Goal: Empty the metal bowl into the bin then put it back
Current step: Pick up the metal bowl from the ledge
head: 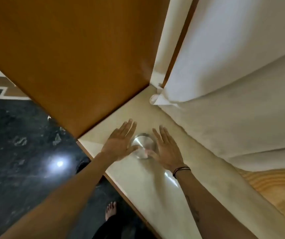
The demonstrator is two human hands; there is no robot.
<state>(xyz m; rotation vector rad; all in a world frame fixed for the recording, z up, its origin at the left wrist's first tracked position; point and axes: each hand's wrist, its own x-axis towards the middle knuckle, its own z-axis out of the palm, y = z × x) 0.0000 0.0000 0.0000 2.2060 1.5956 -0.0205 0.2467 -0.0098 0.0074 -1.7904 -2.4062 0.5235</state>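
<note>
I'm flanking the bowl (143, 145) on the shelf (155, 183), left hand (119, 144) at nine, right hand (166, 150) at three, both spread flat with thumbs touching it; whether lifting or setting back I cannot tell, and no bin is showing.

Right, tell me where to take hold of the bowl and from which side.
Take the bowl by its rim on two opposite sides, left hand from the left, right hand from the right. It is round with no handle and sits flat on the shelf, and both open hands already flank it.

I can't read any words here. There are no numbers, labels or signs on anything.
</note>
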